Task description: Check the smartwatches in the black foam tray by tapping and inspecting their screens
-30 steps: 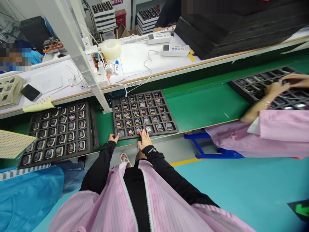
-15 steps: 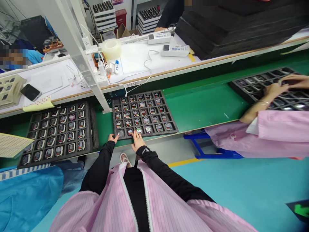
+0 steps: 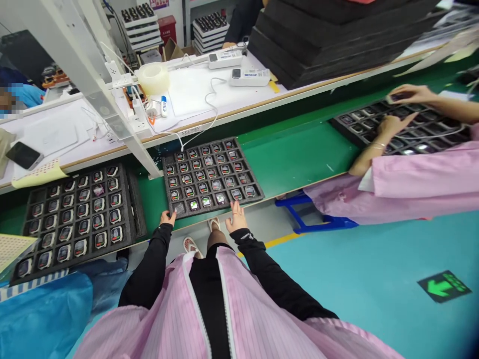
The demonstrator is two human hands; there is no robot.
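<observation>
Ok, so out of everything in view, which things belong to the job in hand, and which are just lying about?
In use:
left hand, at the tray's near corner
right hand, by its near edge
black foam tray
smartwatches in it

Lying about:
roll of clear tape
phone
white digital meters
stacked black foam sheets

The smartwatch screens (image 3: 204,174) are staying too tiny to read, the person at far left (image 3: 9,97) is getting blurred out, the black foam stack (image 3: 329,35) is running off the top edge, and a co-worker's hands (image 3: 402,107) are covering part of their tray (image 3: 374,119).
</observation>
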